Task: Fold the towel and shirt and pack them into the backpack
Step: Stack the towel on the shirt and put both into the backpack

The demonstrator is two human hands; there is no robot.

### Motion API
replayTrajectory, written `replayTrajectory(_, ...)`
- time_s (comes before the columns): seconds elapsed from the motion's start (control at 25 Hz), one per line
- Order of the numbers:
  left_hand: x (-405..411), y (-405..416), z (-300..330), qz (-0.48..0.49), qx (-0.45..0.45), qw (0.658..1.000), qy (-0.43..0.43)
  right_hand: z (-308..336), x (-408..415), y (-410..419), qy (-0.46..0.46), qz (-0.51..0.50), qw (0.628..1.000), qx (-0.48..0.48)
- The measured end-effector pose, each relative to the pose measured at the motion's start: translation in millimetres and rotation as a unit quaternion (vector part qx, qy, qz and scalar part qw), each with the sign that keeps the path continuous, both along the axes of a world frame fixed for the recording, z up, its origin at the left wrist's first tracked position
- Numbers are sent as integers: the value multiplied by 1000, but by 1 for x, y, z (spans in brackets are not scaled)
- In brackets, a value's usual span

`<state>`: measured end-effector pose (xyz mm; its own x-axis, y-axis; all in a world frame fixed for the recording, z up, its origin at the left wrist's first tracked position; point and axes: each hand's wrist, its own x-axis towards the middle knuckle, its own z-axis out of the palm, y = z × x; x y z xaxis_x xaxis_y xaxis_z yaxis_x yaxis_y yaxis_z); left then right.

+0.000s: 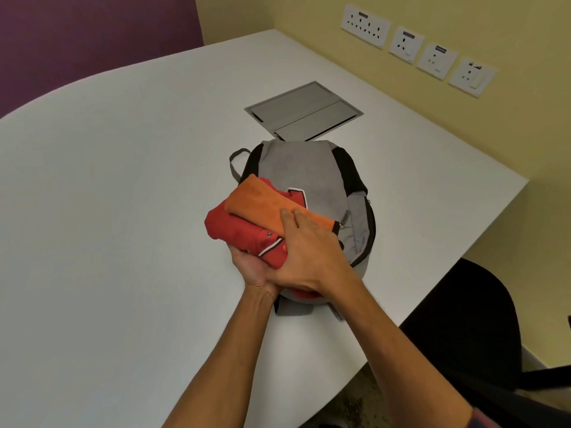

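A folded orange towel (pixel 259 202) lies on top of a folded red shirt (pixel 238 228) with black-and-white trim. Both are held as one stack just above the grey and black backpack (pixel 306 171), which lies flat on the white table (pixel 123 211). My left hand (pixel 253 267) cups the stack from underneath at its near end. My right hand (pixel 309 251) presses down on top, fingers across the towel. The backpack's opening is hidden behind my hands and the clothes.
A grey metal cable hatch (pixel 304 111) is set into the table behind the backpack. Wall sockets (pixel 414 47) line the yellow wall at right. A black chair (pixel 469 322) stands past the table's right edge.
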<state>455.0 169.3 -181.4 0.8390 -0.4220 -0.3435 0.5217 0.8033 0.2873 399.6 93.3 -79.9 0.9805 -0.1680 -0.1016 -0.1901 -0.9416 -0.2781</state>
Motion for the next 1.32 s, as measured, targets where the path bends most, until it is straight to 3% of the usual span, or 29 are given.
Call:
replayTrajectory(0.08,-7,-8,6,-16,31,999,2,1,9,-12,4,3,1000,-19)
replayTrajectory(0.24,-15,-28,16,-73,50,996,12,3,22,-36,67,-23,997,36)
replayTrajectory(0.4,-15,-39,17,-139,41,989,-37,2,26,-57,21,-25,999,13)
replayTrajectory(0.48,-17,-35,2,-206,100,970,-82,9,31,-84,49,-45,997,30)
replayTrajectory(0.52,-17,-30,-14,-225,187,947,-128,15,32,-98,69,-61,995,47)
replayTrajectory(0.56,-15,-24,-29,-237,312,897,-205,21,32,-112,87,-77,991,65)
replayTrajectory(0.6,-12,-19,-42,-252,447,803,-305,26,31,-124,96,-90,988,83)
replayTrajectory(0.64,-8,-15,-54,-279,552,673,-406,30,30,-135,101,-98,985,102)
replayTrajectory(0.72,1,-14,-65,-337,643,404,-557,35,26,-152,109,-107,980,131)
replayTrajectory(0.76,4,-16,-66,-358,655,309,-590,38,24,-160,108,-116,978,137)
replayTrajectory(0.8,8,-21,-65,-368,658,250,-608,39,23,-167,104,-127,976,141)
replayTrajectory(0.84,15,-27,-64,-374,657,234,-611,42,22,-174,97,-138,975,146)
replayTrajectory(0.88,23,-33,-58,-387,650,254,-602,44,22,-181,88,-149,973,151)
replayTrajectory(1.0,55,-49,-29,-453,581,405,-542,50,21,-200,59,-176,969,164)
replayTrajectory(1.08,80,-62,-1,-450,554,462,-525,55,20,-212,33,-193,967,166)
replayTrajectory(1.16,106,-79,21,-417,560,497,-516,60,19,-221,3,-205,965,167)
replayTrajectory(1.32,156,-113,59,-358,586,535,-492,72,23,-227,-77,-224,963,128)
